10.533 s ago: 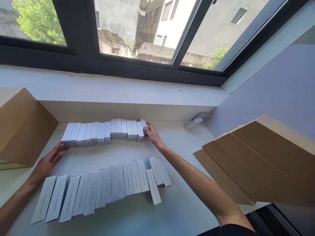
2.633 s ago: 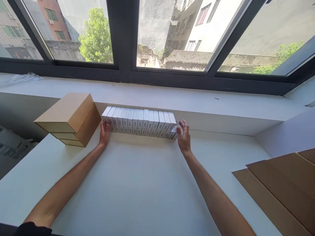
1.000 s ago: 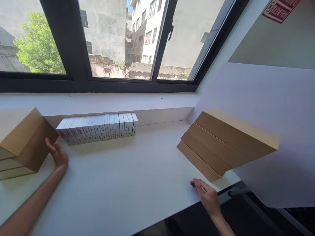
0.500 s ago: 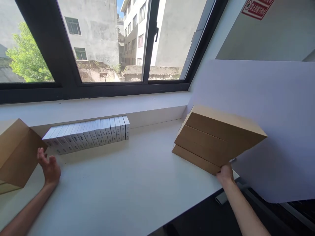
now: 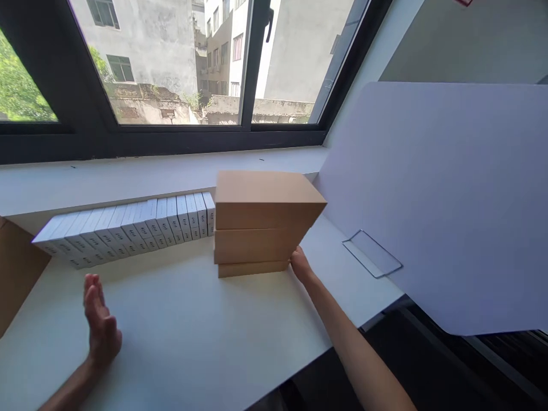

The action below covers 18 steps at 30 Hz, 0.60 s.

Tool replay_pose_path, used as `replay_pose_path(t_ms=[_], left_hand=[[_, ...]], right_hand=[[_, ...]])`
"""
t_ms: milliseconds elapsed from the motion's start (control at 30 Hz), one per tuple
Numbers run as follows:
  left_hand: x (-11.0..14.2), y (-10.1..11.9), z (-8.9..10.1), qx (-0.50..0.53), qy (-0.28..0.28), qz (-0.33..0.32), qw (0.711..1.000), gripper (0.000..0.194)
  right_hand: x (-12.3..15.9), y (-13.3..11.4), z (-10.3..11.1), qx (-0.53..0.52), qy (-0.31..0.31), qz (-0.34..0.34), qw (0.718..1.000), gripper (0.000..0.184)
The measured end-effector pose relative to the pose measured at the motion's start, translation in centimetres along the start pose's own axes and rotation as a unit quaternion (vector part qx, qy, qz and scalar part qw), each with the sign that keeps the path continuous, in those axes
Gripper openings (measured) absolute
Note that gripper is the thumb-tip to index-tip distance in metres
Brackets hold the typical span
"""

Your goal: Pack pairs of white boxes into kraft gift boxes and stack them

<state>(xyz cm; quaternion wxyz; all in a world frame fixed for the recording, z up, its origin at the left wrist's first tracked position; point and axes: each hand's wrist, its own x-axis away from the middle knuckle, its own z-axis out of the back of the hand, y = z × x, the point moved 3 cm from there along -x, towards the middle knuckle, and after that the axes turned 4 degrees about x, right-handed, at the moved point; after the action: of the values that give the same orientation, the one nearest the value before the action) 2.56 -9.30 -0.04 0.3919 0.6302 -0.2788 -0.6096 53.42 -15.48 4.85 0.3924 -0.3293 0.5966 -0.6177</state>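
**Brown cardboard stack (image 5: 257,245) now at the right end of the white row (image 5: 124,228)**

Nearest me, my left hand (image 5: 101,328) hovers over the desk (image 5: 184,325), flat, fingers pressed together, holding nothing. A little farther, my right hand (image 5: 301,265) is at the stack's lower right corner; its fingertips are hidden behind the cardboard, so I cannot tell whether my grip pinches or only pushes. The stack, three layers high, has come leftward from beside the white partition (image 5: 449,188), where a thin wire frame (image 5: 381,248) now shows. It stands by the row's last box; I cannot tell whether they touch. The row is slim white boxes, side by side in two tiers, just below the sill (image 5: 149,171). A second brown stack (image 5: 19,277), cut off by the view, sits near its left end, so the row now has cardboard at both ends. Beyond, a dark-framed window (image 5: 171,140) overlooks buildings (image 5: 145,34).
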Motion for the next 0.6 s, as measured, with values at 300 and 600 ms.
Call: replay_pose_path(t_ms=[300,600], left_hand=[[5.9,1.1,-6.1,0.044,-0.170,0.230,0.957,0.083],[10.9,1.9,-0.1,-0.075,-0.044,0.271,0.958,0.070]], right_hand=[[5.0,-0.9,-11.8,0.045,-0.138,0.045,0.988,0.034],[8.9,-0.2,-16.3,0.077,-0.185,0.091,0.975,0.040]])
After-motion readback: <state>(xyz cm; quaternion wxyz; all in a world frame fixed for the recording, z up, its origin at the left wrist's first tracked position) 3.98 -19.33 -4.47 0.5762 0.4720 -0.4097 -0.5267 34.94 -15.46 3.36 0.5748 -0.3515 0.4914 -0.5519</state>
